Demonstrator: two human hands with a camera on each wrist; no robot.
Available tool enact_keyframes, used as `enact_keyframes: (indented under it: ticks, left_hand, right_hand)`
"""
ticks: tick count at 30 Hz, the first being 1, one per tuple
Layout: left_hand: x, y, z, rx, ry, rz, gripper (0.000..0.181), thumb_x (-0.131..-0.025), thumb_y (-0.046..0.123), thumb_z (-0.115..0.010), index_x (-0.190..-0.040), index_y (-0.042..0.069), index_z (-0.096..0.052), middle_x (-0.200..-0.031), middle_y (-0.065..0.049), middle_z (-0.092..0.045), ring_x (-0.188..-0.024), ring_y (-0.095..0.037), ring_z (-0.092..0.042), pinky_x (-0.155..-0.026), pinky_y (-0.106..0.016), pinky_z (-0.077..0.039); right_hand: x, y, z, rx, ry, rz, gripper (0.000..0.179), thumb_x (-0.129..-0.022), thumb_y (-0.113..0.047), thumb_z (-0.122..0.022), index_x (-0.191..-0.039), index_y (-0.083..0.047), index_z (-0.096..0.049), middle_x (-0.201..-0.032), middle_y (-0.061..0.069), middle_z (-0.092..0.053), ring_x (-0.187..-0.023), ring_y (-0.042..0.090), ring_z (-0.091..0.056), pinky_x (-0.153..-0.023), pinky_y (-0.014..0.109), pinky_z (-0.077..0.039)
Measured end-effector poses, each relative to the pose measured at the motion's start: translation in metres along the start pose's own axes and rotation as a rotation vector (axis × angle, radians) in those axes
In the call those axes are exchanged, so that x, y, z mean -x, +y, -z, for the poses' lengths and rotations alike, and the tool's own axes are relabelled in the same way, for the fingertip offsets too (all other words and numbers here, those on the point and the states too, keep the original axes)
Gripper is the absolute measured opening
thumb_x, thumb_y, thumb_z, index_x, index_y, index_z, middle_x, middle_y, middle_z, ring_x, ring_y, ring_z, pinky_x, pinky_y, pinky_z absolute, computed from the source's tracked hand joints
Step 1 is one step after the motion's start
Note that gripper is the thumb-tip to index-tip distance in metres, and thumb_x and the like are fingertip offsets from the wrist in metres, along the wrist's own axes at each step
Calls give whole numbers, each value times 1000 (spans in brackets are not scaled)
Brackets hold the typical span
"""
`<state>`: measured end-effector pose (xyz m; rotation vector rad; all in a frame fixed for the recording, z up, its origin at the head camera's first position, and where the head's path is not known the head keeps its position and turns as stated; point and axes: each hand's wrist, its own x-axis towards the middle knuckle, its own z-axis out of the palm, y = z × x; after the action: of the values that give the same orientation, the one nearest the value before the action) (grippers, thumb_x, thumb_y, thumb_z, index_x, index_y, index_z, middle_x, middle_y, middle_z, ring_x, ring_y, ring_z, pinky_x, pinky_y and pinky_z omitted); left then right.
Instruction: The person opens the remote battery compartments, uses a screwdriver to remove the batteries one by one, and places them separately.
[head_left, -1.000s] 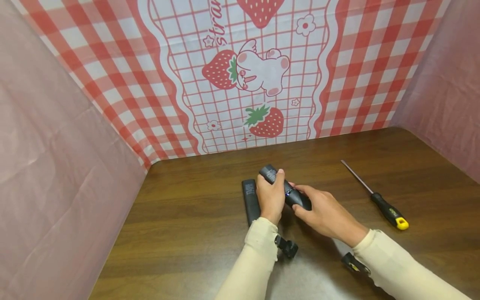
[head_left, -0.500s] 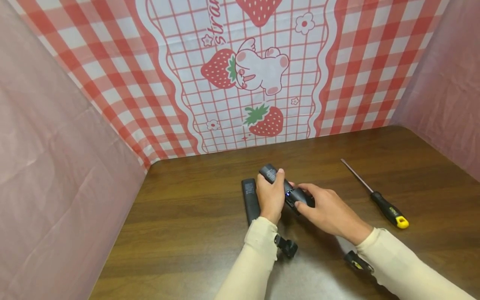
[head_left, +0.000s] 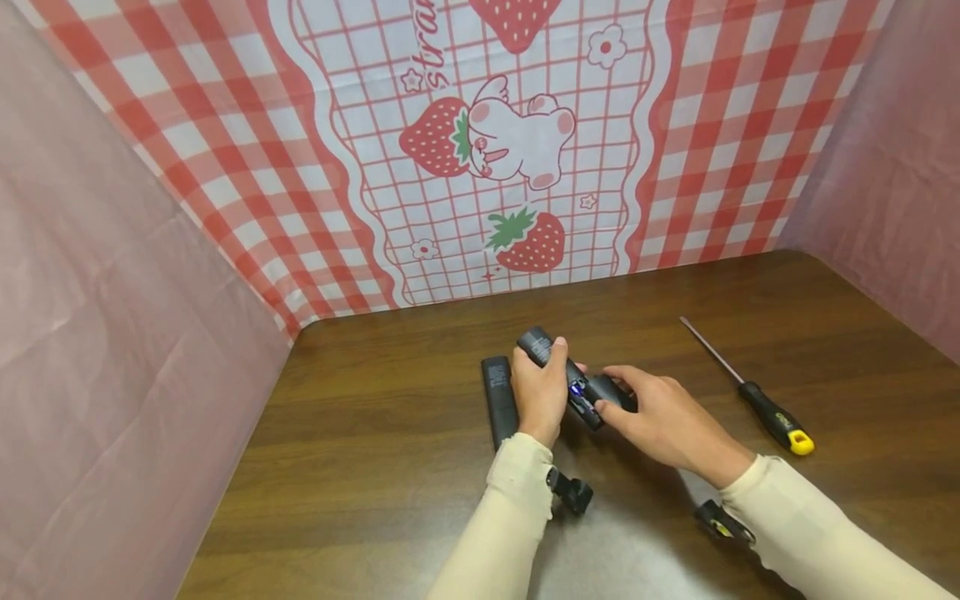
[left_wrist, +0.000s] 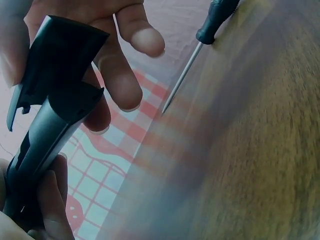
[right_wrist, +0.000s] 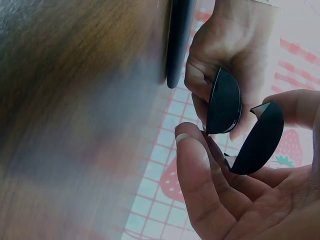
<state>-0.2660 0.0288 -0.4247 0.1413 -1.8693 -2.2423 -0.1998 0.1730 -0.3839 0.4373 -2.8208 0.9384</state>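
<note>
My left hand [head_left: 542,396] grips a black remote control [head_left: 536,345], held back side up and tilted above the table. Its curved battery cover [head_left: 613,392] is pinched between the thumb and fingers of my right hand [head_left: 671,425]. That cover stands off the lower end of the remote, leaving part of the battery compartment bare, with something blue [head_left: 577,389] showing inside. In the right wrist view, a gap separates the cover [right_wrist: 260,142] from the remote's end [right_wrist: 224,102]. A second black remote [head_left: 498,396] lies on the table beside my left hand, partly hidden by it.
To the right on the wooden table [head_left: 360,450] lies a screwdriver [head_left: 765,408] with a black and yellow handle. A red and white checked cloth [head_left: 720,125] with strawberries hangs behind the table. Pink cloth [head_left: 135,333] hangs at both sides.
The right hand has drawn the battery cover away from the remote, down and to the right, baring the compartment. The left hand has stayed nearly still.
</note>
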Motion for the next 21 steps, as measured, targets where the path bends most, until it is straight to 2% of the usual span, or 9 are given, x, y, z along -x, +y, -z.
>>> enact_keyframes:
  ticks: [7, 12, 21]
  left_hand:
    - [-1, -2, 0, 2, 6, -16, 25, -97, 26, -66, -111, 10, -52, -69, -8, -70, -63, -22, -72, -59, -33, -58]
    - [-1, -2, 1, 8, 4, -4, 25, -98, 26, -66, -111, 11, -52, -69, -9, -70, -64, -22, -72, -59, -33, -59]
    - [-3, 0, 2, 28, 8, 14, 26, -98, 28, -65, -112, 11, -51, -70, -9, -70, -66, -24, -72, -59, -34, -59]
  right_hand:
    - [3, 3, 2, 8, -6, -29, 53, -94, -32, -68, -133, 2, -58, -115, 19, -68, -87, 21, -65, -73, 43, -55]
    - [3, 5, 3, 7, -1, -34, 54, -94, -36, -68, -132, 1, -59, -115, 20, -68, -92, 25, -66, -75, 47, -55]
    - [6, 7, 5, -16, -5, -36, 51, -95, -37, -67, -129, -1, -60, -110, 16, -71, -93, 24, -68, -74, 45, -55]
